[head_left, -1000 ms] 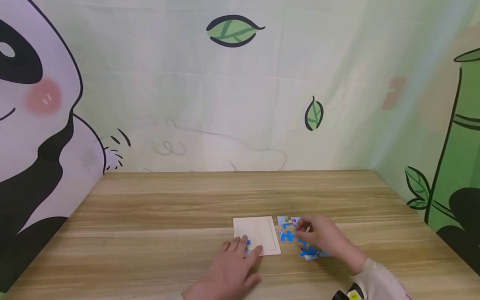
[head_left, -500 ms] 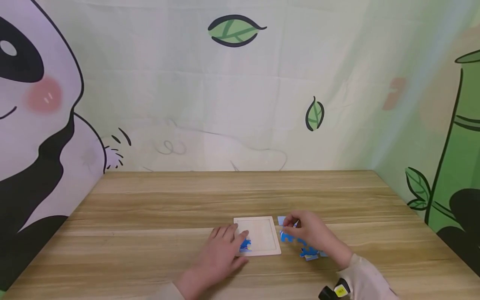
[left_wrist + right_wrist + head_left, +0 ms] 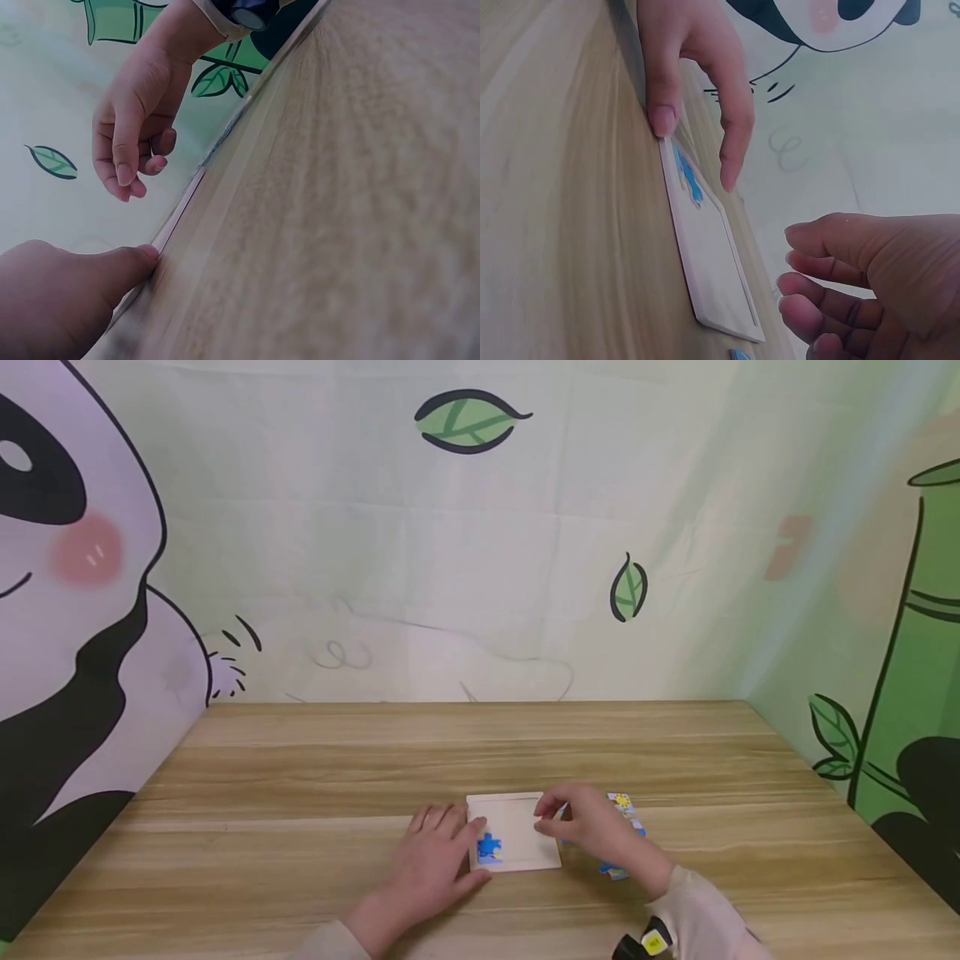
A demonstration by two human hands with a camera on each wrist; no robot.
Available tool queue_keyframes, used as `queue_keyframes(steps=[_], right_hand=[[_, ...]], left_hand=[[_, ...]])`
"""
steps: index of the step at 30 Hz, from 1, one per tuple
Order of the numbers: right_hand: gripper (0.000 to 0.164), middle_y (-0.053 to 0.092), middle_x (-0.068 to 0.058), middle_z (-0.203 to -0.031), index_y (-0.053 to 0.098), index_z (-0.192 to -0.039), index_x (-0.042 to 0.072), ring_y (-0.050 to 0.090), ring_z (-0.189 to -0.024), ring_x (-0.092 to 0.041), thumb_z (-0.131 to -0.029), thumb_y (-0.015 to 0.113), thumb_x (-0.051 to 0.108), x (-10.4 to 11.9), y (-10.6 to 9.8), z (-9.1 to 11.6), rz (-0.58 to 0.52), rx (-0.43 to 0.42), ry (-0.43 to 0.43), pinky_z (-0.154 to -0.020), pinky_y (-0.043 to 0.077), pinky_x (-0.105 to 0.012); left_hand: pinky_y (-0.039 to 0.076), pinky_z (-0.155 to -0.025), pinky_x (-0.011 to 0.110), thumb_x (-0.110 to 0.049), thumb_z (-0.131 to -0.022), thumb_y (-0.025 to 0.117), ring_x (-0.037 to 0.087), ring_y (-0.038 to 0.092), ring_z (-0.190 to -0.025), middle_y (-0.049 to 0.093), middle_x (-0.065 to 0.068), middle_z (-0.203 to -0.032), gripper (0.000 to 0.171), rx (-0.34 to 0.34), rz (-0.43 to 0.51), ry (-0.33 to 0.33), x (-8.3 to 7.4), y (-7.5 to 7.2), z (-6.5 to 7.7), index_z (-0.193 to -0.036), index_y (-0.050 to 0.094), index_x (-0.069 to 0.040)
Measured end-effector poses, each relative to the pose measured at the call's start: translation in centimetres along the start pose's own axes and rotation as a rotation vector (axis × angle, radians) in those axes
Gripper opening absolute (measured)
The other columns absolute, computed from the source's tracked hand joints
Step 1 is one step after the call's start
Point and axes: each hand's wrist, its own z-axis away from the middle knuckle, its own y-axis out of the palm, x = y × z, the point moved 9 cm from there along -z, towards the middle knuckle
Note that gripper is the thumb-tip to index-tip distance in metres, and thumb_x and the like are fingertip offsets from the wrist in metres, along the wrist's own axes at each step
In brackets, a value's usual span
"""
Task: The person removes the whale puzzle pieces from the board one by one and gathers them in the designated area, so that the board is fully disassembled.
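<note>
A square, pale wooden puzzle tray [image 3: 517,810] lies on the table. One blue jigsaw piece [image 3: 490,847] sits in its near left corner. My left hand [image 3: 431,856] rests at the tray's left side, fingers extended, and its thumb [image 3: 142,255] touches the tray's edge. Over the tray's right side hovers my right hand [image 3: 588,822], fingers loosely bent. The right wrist view shows a gap between that hand's thumb and fingers [image 3: 810,292], with nothing seen in it. Loose jigsaw pieces [image 3: 621,802] lie right of the tray, partly hidden beneath the right hand.
The wood-grain table [image 3: 337,777] extends left of and behind the tray. A printed backdrop [image 3: 480,568] with a panda and leaves stands at its far edge. A black wrist device [image 3: 643,940] with a yellow label is on the right sleeve.
My right hand has moved left from above the loose pieces to the tray's right side. My left hand has drawn back left, uncovering the blue piece in the tray's corner.
</note>
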Motion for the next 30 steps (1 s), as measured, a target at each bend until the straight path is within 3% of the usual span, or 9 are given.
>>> queue_keyframes(steps=[7, 14, 30], right_hand=[[0.012, 0.067, -0.001, -0.083, 0.069, -0.092, 0.004, 0.047, -0.061, -0.006, -0.085, 0.070, 0.013, 0.8, 1.7, -0.7, -0.023, 0.041, -0.030, -0.058, 0.041, -0.018], [0.015, 0.066, 0.000, -0.084, 0.069, -0.097, 0.005, 0.048, -0.060, -0.006, -0.086, 0.070, 0.015, 1.2, 3.3, -1.2, -0.038, 0.095, -0.002, -0.054, 0.039, -0.019], [0.018, 0.063, -0.001, -0.084, 0.070, -0.099, 0.001, 0.051, -0.072, -0.007, -0.084, 0.070, 0.010, 2.3, 5.3, -2.0, -0.003, 0.145, -0.056, -0.067, 0.044, -0.019]], left_hand=[[0.033, -0.110, 0.049, -0.056, -0.088, 0.058, 0.026, 0.047, -0.128, 0.056, 0.006, -0.134, 0.056, 0.005, 0.041, 0.004, 0.2, 0.2, 0.1, -0.128, 0.059, -0.017], [0.033, -0.110, 0.048, -0.054, -0.089, 0.058, 0.026, 0.049, -0.126, 0.057, 0.005, -0.132, 0.051, 0.009, 0.051, 0.007, 0.2, 0.2, 0.1, -0.123, 0.060, -0.016], [0.035, -0.109, 0.046, -0.054, -0.089, 0.058, 0.024, 0.050, -0.124, 0.057, 0.005, -0.132, 0.050, 0.016, 0.055, 0.006, 0.4, 0.4, 0.2, -0.123, 0.061, -0.016]])
